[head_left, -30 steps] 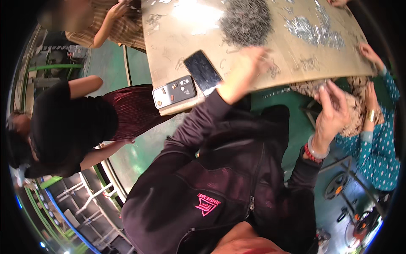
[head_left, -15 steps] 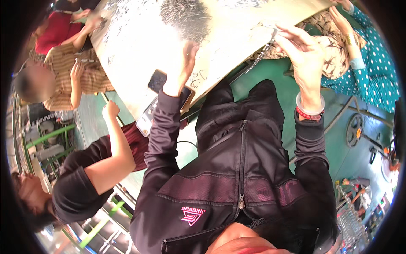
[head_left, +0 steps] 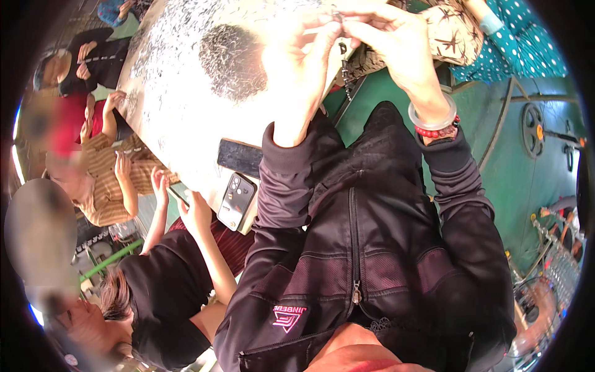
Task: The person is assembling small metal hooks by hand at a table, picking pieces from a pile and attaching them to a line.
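My left hand (head_left: 300,71) and my right hand (head_left: 400,53) meet at the table's near right edge, their fingertips pinched together. A thin dark chain (head_left: 345,73) of small links dangles below the meeting fingers; my right hand grips its upper part. Glare washes out my left fingertips, so whatever small piece they pinch cannot be made out. Left of my left hand, a heap of small dark thin pieces (head_left: 232,62) lies on the pale table (head_left: 180,133).
A dark phone (head_left: 240,157) and a phone with a camera back (head_left: 237,201) lie by my left sleeve. Scattered small pieces (head_left: 167,49) spread over the far table. Several people sit along the left side; a person in a dotted teal sleeve (head_left: 527,43) is at right.
My right hand has come left with the chain and meets my left hand, which has moved right from beside the heap. The view has shifted, and the near-left person now raises both hands.
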`<state>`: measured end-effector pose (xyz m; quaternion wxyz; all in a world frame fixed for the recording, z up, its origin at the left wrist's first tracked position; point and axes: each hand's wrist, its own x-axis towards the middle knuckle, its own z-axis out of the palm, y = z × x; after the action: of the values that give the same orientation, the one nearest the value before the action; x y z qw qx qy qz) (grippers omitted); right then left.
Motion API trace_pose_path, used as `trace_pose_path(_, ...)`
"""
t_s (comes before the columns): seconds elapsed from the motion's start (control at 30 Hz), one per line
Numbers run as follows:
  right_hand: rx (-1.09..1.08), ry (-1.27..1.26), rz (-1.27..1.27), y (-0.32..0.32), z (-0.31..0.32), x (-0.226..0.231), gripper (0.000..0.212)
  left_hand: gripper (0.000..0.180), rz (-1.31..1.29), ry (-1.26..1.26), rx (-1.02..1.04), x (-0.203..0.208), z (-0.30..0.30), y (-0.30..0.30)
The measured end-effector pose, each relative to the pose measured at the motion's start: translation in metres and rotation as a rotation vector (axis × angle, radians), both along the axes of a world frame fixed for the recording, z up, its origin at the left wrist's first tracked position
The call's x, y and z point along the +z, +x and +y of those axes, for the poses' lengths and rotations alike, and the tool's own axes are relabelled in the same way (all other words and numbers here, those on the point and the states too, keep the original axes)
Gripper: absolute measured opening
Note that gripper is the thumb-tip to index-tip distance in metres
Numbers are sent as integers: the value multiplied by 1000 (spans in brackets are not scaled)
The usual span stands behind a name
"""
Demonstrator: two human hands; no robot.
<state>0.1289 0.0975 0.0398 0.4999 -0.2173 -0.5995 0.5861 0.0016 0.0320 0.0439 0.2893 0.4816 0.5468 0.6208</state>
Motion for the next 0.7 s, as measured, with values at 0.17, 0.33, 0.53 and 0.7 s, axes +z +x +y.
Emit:
trace_pose_path(0.17,-40,115,-230,2,-3,-5,24,12,127,56,130,-4,3,5)
trace_pose_path(0.33,4,131,-151,1,-8,-9,26,7,98,-6,312,-12,-9,13)
trace_pose_path(0.53,6,-6,-309,-9,81,-63,22,9,-240,108,-1,-37,-24,13)
trace_pose_path(0.7,-20,395,-741,-79,155,-132,21,7,-41,104,2,-59,-35,8)
